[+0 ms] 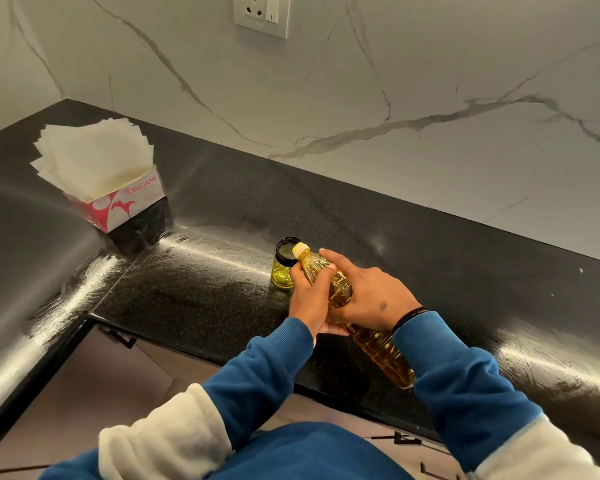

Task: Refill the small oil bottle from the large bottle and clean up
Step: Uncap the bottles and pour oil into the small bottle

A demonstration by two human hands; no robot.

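A large clear plastic bottle [378,344] of golden oil is tilted forward over the black counter [205,278], its yellow-ringed mouth [300,250] at the rim of a small glass jar [284,268]. The jar stands upright with a black rim, and yellow oil shows through its side. My left hand [310,299] grips the bottle's neck from the left. My right hand [367,292] wraps over the bottle's upper body from the right. Whether the bottle's mouth is capped I cannot make out.
A box of white paper napkins [104,178] marked Origami stands at the back left of the counter. A marble wall with a socket plate [261,13] rises behind. The counter turns a corner at the left, with cabinet fronts [94,375] below.
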